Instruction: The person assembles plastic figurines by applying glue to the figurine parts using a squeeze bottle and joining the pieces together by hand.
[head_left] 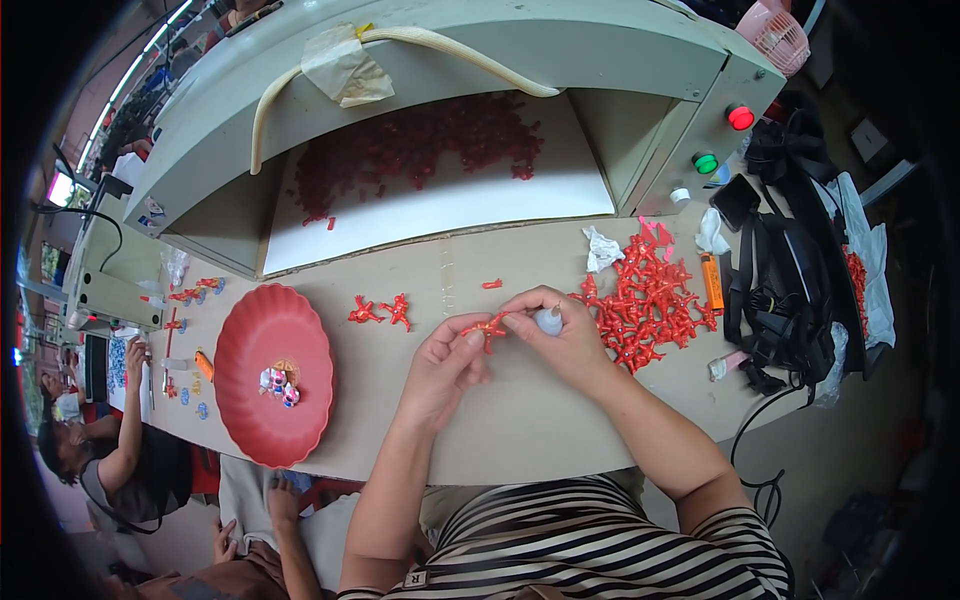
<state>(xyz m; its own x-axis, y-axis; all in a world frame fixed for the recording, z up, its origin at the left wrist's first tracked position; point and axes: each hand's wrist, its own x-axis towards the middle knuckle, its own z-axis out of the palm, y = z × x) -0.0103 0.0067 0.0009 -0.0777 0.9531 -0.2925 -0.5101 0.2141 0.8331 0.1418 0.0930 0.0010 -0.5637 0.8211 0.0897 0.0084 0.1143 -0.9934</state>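
Bowl [270, 330]: close by the worktop's [370, 420] front edge at left; a careless knock could tip it.
Left hand [448, 355]: finger and thumb pinch the red figure [487, 328] over the worktop's middle; a slack pinch could let it slip.
Right hand [565, 340]: fingertips narrow at the figure's right end, a pale bottle [548, 320] among its fingers; squeezing hard could spill it, if it holds liquid.
Red pile [650, 305]: toward the right edge; a stray sweep could scatter it.
Bowl's bits [280, 383]: too small to tell.
Figure and bottle: partly covered by fingers.
Pile's underside: hidden.
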